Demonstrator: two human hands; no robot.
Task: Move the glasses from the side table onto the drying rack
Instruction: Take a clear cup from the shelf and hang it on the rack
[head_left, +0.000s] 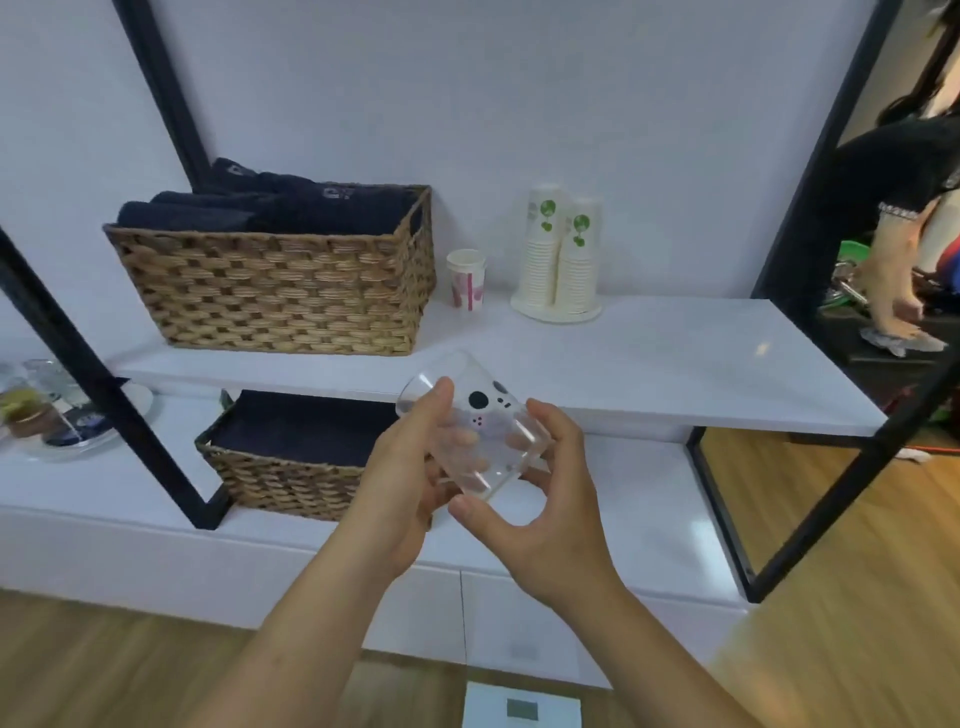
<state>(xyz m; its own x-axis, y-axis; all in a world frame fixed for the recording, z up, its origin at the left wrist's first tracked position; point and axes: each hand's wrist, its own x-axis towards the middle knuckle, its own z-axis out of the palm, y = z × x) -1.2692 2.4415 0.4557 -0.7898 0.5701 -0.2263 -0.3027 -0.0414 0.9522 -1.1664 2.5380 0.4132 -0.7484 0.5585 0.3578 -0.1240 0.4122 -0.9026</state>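
A clear glass (475, 415) with black dots printed on its side is tilted, its mouth turned up and to the left. Both hands hold it in front of the white shelf. My left hand (410, 467) wraps its left side, thumb up near the rim. My right hand (540, 499) cups the base from the right and below. At the far left edge more glasses (31, 376) stand by a plate, partly hidden behind a black frame bar. No drying rack is in view.
A wicker basket (280, 291) with dark towels sits on the upper white shelf (649, 364), beside a paper cup (466, 278) and stacked paper cups (563, 254). A second basket (275, 473) sits below. Black frame bars (130, 436) cross left and right. A person (904, 218) bends at the right.
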